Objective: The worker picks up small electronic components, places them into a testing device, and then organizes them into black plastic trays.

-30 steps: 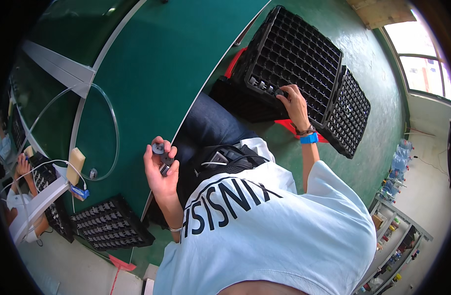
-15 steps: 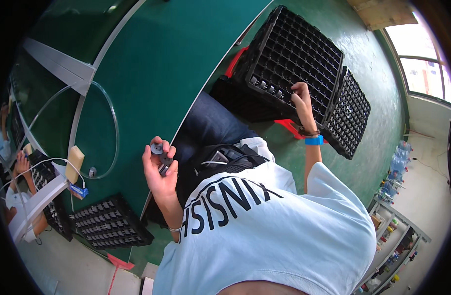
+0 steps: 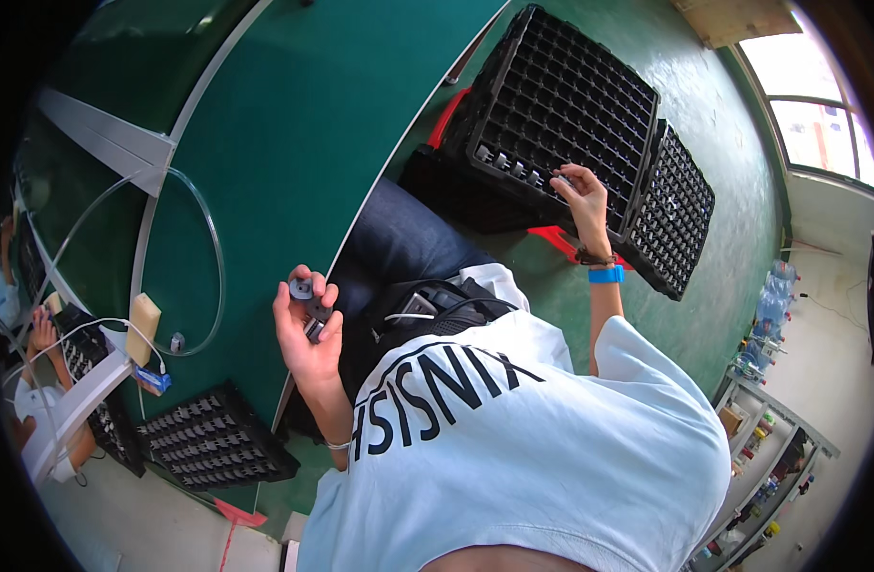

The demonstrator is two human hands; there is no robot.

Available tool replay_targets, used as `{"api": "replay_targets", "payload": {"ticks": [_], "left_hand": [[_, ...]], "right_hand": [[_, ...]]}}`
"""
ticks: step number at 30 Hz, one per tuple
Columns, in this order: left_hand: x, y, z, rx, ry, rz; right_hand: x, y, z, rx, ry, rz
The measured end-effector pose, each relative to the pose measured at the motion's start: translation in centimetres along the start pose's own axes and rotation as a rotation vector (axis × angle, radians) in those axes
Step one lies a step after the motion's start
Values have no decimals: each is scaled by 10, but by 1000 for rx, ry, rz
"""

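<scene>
My left hand [image 3: 313,355] is raised by the table edge, fingers curled around several small dark-grey round parts [image 3: 301,288]. One of them shows a disc face with a hole in its middle. My right hand [image 3: 586,202] reaches over the near edge of a large black compartment tray [image 3: 537,81]. Its thumb and fingers pinch a small grey part [image 3: 565,180], just above or in a pocket; which of these I cannot tell. Left of those fingertips, a short row of silvery-grey parts [image 3: 518,172] sits in the tray's nearest pockets.
The tray rests above a red stool [image 3: 549,238]. A second black tray [image 3: 673,210] lies beyond it. On the green table [image 3: 275,114] are a clear hose [image 3: 219,238], a yellowish block [image 3: 143,324] and a filled black tray [image 3: 213,434]. Another person's hand [image 3: 42,332] shows far left.
My right hand's fingers have shifted slightly toward the row of filled pockets, and a grey part now shows at their tips. My left hand keeps its hold. The whole view has shifted slightly.
</scene>
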State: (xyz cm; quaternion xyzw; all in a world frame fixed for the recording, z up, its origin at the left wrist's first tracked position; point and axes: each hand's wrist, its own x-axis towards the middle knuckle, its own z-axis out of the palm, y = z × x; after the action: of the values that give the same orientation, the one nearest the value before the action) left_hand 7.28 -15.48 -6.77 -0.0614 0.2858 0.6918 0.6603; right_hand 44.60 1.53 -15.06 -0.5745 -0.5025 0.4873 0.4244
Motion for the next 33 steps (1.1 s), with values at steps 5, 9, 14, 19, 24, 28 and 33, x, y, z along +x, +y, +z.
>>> {"api": "replay_targets", "payload": {"ticks": [5,9,14,19,24,28,33], "left_hand": [[0,1,-1,-2,8,6],[0,2,-1,3,16,13],[1,2,-2,-8,14,3],[1,1,-2,-19,14,2],[0,0,-3,-25,6,1],[1,-1,-5,7,-7,-12],[4,-4,9,22,-22,-64]], "right_hand": [[3,10,-7,-190,88,14],[0,11,-8,-12,130,81],[-5,5,-4,1,97,65],[-2,6,-5,-407,-93,-177],[-6,2,-9,-597,-69,-278],[-10,-1,-4,-662,56,-158],[-10,-6,9,-634,112,-298]]}}
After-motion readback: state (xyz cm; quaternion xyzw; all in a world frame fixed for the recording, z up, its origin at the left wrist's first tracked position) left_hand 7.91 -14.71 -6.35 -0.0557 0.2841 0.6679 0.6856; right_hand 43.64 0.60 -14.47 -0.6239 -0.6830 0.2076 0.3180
